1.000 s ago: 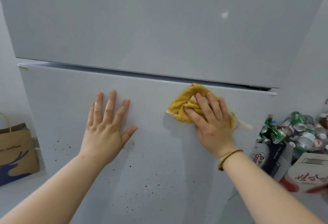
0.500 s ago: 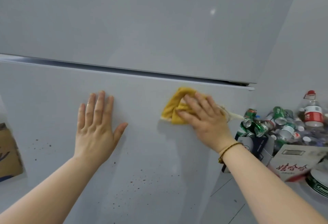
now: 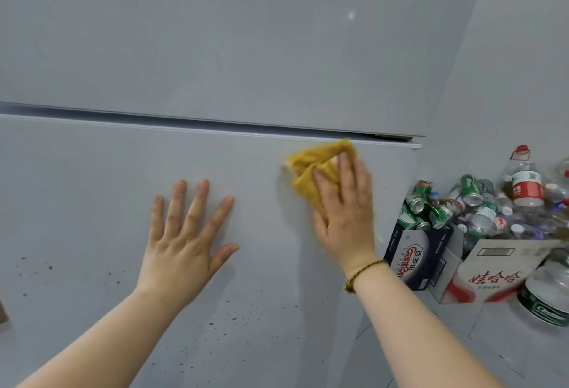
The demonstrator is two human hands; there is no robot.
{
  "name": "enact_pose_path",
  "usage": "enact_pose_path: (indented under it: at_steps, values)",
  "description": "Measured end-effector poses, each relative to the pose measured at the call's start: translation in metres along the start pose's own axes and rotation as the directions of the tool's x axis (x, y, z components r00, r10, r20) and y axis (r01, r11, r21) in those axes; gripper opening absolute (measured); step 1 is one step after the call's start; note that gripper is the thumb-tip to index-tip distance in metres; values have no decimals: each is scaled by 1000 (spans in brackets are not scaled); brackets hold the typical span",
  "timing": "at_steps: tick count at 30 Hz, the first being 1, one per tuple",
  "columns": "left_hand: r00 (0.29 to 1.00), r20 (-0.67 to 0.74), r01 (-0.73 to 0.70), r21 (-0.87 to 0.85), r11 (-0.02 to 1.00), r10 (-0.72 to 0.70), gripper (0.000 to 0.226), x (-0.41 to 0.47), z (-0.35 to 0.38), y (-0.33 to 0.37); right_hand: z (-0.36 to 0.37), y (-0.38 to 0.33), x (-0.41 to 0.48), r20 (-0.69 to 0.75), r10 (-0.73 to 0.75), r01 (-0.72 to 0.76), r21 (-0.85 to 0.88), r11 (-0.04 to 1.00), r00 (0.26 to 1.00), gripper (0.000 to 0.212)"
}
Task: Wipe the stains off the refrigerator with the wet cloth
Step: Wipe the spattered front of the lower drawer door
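Fingers (image 3: 197,203) of left hand (image 3: 181,243): straight, spread, pressed flat on the fridge (image 3: 215,49), grasping nothing. Fingers (image 3: 345,172) of right hand (image 3: 345,215): straight, close together, pressing the cloth (image 3: 314,166) flat, not curled round it.

Fridge: grey, two doors, dark seam (image 3: 184,120) between.

Boxes (image 3: 492,273): on the floor (image 3: 462,341) at right, heaped with cans (image 3: 431,206) and bottles (image 3: 525,181).

Cloth: yellow, crumpled, on the lower door (image 3: 77,187) just under the seam, near the right edge.

Stains (image 3: 231,317): dark specks low on the lower door, below both hands, well apart from the cloth.

Bracelet (image 3: 363,270): on right wrist.
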State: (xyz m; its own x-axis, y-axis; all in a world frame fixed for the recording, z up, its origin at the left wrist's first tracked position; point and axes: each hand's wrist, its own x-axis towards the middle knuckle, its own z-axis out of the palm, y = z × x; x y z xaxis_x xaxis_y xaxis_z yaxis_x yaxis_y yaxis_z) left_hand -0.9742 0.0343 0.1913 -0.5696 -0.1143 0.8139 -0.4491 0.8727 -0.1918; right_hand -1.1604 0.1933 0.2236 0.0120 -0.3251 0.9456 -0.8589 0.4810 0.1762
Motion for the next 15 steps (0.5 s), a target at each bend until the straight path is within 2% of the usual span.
enact_pose_path:
  at_steps: [2, 3, 4, 6, 8, 9, 13, 15]
  values:
    - [1000, -3, -3, 13, 1000, 3, 63, -1, 1, -1, -1, 1, 15, -82, 250, -244, 69, 967, 965, 44]
    - [1000, -7, -7, 16, 1000, 7, 63, -1, 1, -1, 0, -1, 17, -120, 390, -375, 129, 918, 913, 46]
    - [1000, -12, -9, 16, 1000, 9, 63, -1, 1, -2, 0, -4, 15, -144, 533, -501, 207, 840, 834, 50]
    - [1000, -13, -8, 17, 1000, 8, 63, 0, 1, -1, 1, -12, -1, -103, 789, -716, 362, 597, 606, 54]
    - [1000, -3, -2, 14, 1000, 2, 63, 0, 1, 0, 0, -20, -23, 7, 932, -840, 435, 324, 363, 61]
    - [1000, 4, 3, 13, 1000, -3, 63, 1, 1, 2, 0, -23, -32, 47, 950, -860, 439, 259, 310, 65]
    - [1000, 30, 5, 21, 1000, -6, 63, 2, 1, 1, -3, -25, -28, 94, 948, -878, 414, 241, 304, 69]
    - [999, 36, 11, 14, 1000, -12, 63, 2, 0, 1, -7, -20, -9, 68, 914, -849, 402, 342, 400, 67]
